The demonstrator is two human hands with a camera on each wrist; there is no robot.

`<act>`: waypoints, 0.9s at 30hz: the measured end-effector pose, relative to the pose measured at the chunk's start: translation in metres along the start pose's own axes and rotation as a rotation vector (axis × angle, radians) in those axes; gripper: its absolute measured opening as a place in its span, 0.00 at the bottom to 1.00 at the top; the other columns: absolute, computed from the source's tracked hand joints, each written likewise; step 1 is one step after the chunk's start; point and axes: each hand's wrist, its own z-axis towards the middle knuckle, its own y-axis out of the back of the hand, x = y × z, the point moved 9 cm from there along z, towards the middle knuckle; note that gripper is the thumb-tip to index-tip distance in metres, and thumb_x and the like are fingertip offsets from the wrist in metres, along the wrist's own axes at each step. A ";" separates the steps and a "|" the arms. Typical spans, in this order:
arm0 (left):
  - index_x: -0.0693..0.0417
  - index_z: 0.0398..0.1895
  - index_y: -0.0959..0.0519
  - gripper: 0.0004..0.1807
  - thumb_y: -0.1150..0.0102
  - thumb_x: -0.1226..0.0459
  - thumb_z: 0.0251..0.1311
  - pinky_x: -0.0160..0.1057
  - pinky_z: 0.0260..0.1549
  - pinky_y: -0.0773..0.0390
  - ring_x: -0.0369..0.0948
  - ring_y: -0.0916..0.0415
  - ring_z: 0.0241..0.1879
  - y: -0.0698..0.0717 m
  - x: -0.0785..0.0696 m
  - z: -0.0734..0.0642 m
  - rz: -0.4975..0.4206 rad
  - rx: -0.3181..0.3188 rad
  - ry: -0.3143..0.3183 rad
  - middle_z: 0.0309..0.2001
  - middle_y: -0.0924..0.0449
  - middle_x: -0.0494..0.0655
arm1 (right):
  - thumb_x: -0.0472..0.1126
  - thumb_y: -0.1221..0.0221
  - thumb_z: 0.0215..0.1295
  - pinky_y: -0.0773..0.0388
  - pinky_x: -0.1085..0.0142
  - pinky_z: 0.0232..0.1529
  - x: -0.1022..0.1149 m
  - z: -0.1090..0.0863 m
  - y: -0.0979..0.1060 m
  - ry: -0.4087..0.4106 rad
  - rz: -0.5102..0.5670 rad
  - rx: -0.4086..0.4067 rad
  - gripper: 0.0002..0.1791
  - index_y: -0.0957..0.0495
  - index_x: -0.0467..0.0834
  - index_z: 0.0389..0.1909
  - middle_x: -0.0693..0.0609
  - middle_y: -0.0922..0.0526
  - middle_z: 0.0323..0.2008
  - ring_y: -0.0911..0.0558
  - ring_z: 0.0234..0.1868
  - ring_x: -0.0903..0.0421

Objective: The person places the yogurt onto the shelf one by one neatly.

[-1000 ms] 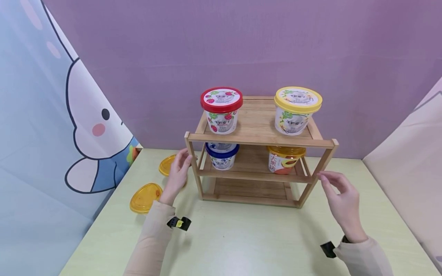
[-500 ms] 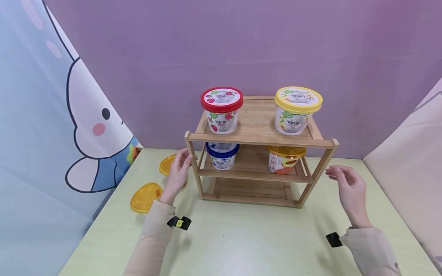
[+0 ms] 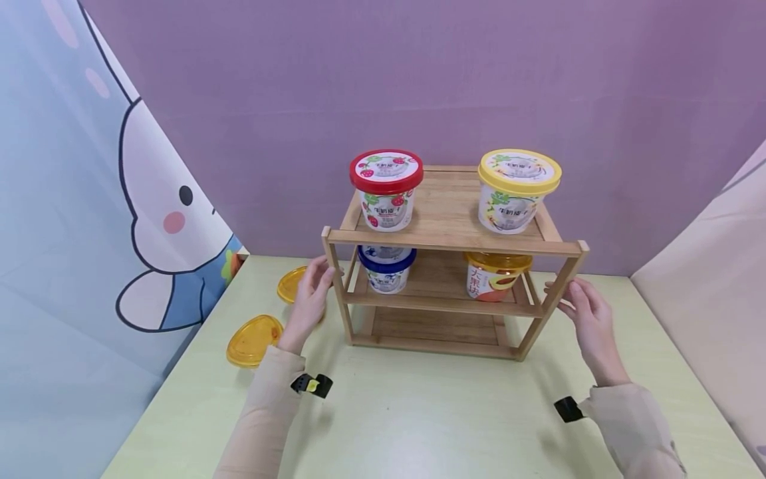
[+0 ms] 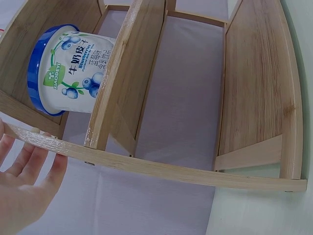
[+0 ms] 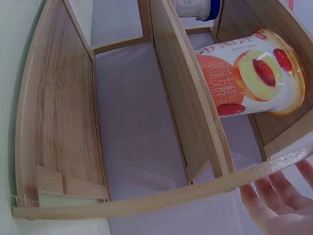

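Observation:
A small wooden shelf rack (image 3: 455, 303) stands on the table. The left hand (image 3: 308, 296) holds its left post, with a fingertip showing past the wood in the left wrist view. At the right post, the right hand (image 3: 589, 319) has its fingers reaching behind the wood and its thumb on the near side. On the top board sit a red-lidded tub (image 3: 387, 193) and a yellow-lidded tub (image 3: 516, 193). The middle board bears a blue-lidded blueberry tub (image 4: 73, 71) at left and a fruit cup with an orange lid (image 5: 252, 76) at right.
Two amber-lidded containers (image 3: 255, 341) lie on the pale green table (image 3: 419, 419) left of the rack, one partly hidden by the left hand. A purple cloth (image 3: 299, 100) hangs behind, and a cartoon-printed cloth (image 3: 161, 219) hangs at the left.
The right hand first drew away from the rack's right post, then came back in to it, its fingers now reaching behind the post. The left hand has stayed at the left post.

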 end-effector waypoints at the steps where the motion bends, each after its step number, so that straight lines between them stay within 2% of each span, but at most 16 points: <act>1: 0.69 0.52 0.36 0.15 0.60 0.68 0.65 0.28 0.44 0.28 0.32 0.30 0.40 0.000 0.000 0.000 -0.004 -0.001 -0.001 0.41 0.30 0.67 | 0.43 0.54 0.67 0.26 0.74 0.44 0.009 -0.001 -0.009 -0.013 -0.061 -0.007 0.19 0.31 0.36 0.52 0.50 0.20 0.42 0.22 0.44 0.59; 3: 0.69 0.52 0.36 0.15 0.60 0.68 0.65 0.28 0.43 0.28 0.31 0.30 0.39 -0.001 0.000 0.001 -0.013 -0.002 -0.004 0.41 0.30 0.67 | 0.43 0.55 0.67 0.26 0.75 0.43 0.016 -0.002 -0.016 -0.027 -0.077 -0.026 0.18 0.30 0.36 0.51 0.50 0.20 0.40 0.22 0.42 0.59; 5: 0.69 0.52 0.37 0.15 0.60 0.69 0.65 0.28 0.43 0.29 0.31 0.30 0.39 -0.001 0.000 0.001 -0.022 0.000 -0.006 0.42 0.31 0.69 | 0.46 0.56 0.67 0.26 0.76 0.42 0.025 -0.003 -0.023 -0.060 -0.177 -0.079 0.20 0.30 0.34 0.49 0.51 0.20 0.36 0.22 0.40 0.60; 7: 0.69 0.52 0.37 0.16 0.60 0.68 0.65 0.28 0.43 0.29 0.31 0.30 0.39 -0.001 0.000 0.001 -0.021 0.000 -0.002 0.42 0.31 0.69 | 0.45 0.57 0.68 0.26 0.76 0.42 0.023 -0.003 -0.021 -0.065 -0.217 -0.082 0.21 0.31 0.32 0.50 0.53 0.20 0.35 0.22 0.38 0.61; 8: 0.70 0.52 0.37 0.16 0.60 0.68 0.65 0.28 0.43 0.29 0.30 0.30 0.39 -0.001 0.000 0.001 -0.014 0.000 -0.002 0.42 0.31 0.70 | 0.46 0.56 0.67 0.26 0.76 0.42 0.021 -0.002 -0.018 -0.074 -0.215 -0.083 0.21 0.32 0.31 0.50 0.52 0.20 0.35 0.22 0.38 0.61; 9: 0.69 0.52 0.36 0.16 0.60 0.68 0.65 0.28 0.43 0.29 0.30 0.30 0.39 -0.001 0.000 0.001 -0.005 -0.003 0.003 0.42 0.30 0.69 | 0.46 0.56 0.67 0.26 0.75 0.43 0.002 0.000 -0.005 -0.062 -0.170 -0.056 0.21 0.31 0.32 0.50 0.52 0.20 0.36 0.22 0.39 0.61; 10: 0.69 0.52 0.36 0.16 0.59 0.68 0.65 0.28 0.43 0.29 0.31 0.30 0.39 0.000 0.000 0.001 0.001 -0.007 0.008 0.42 0.30 0.68 | 0.45 0.56 0.67 0.26 0.74 0.43 -0.006 0.002 0.001 -0.043 -0.132 -0.028 0.20 0.31 0.33 0.50 0.51 0.21 0.37 0.22 0.39 0.60; 13: 0.68 0.53 0.35 0.16 0.59 0.67 0.65 0.28 0.43 0.29 0.31 0.30 0.39 0.001 0.001 0.000 0.019 -0.020 0.024 0.41 0.29 0.65 | 0.45 0.56 0.67 0.26 0.75 0.43 -0.010 0.004 0.002 -0.045 -0.147 0.011 0.18 0.30 0.36 0.49 0.51 0.21 0.37 0.22 0.40 0.61; 15: 0.67 0.53 0.35 0.16 0.58 0.67 0.65 0.29 0.43 0.28 0.31 0.30 0.39 0.002 0.001 -0.001 0.017 -0.030 0.041 0.42 0.28 0.64 | 0.45 0.56 0.68 0.26 0.75 0.42 -0.006 0.005 -0.001 -0.035 -0.161 0.014 0.17 0.29 0.37 0.47 0.51 0.20 0.36 0.22 0.39 0.61; 16: 0.67 0.53 0.35 0.16 0.58 0.67 0.64 0.29 0.44 0.28 0.31 0.30 0.39 0.002 0.000 -0.001 0.012 -0.036 0.049 0.42 0.28 0.64 | 0.44 0.57 0.68 0.26 0.77 0.40 0.012 0.004 -0.013 -0.043 -0.227 -0.008 0.16 0.29 0.37 0.46 0.52 0.20 0.34 0.22 0.38 0.62; 17: 0.67 0.53 0.34 0.16 0.57 0.68 0.64 0.30 0.45 0.28 0.31 0.29 0.39 0.003 0.000 -0.001 0.013 -0.044 0.057 0.43 0.28 0.65 | 0.45 0.58 0.68 0.26 0.77 0.40 0.020 0.003 -0.020 -0.060 -0.281 -0.026 0.16 0.29 0.38 0.44 0.54 0.21 0.33 0.22 0.37 0.63; 19: 0.68 0.53 0.34 0.17 0.56 0.68 0.63 0.31 0.46 0.28 0.30 0.29 0.40 0.004 -0.002 -0.003 0.007 -0.063 0.078 0.45 0.28 0.65 | 0.44 0.59 0.69 0.26 0.78 0.39 0.026 0.003 -0.024 -0.053 -0.293 -0.039 0.14 0.28 0.41 0.42 0.55 0.20 0.32 0.22 0.37 0.64; 23: 0.68 0.55 0.34 0.18 0.55 0.69 0.63 0.35 0.48 0.28 0.34 0.29 0.42 0.007 -0.006 -0.006 0.012 -0.089 0.113 0.49 0.29 0.66 | 0.41 0.59 0.69 0.26 0.79 0.38 0.029 0.002 -0.027 -0.073 -0.286 -0.066 0.10 0.28 0.48 0.40 0.57 0.21 0.32 0.22 0.35 0.65; 27: 0.67 0.57 0.35 0.19 0.56 0.69 0.63 0.39 0.48 0.28 0.40 0.28 0.45 0.011 -0.011 -0.008 0.005 -0.085 0.117 0.51 0.30 0.64 | 0.41 0.59 0.68 0.26 0.79 0.38 0.026 0.002 -0.025 -0.080 -0.288 -0.087 0.10 0.29 0.49 0.39 0.57 0.22 0.31 0.22 0.34 0.66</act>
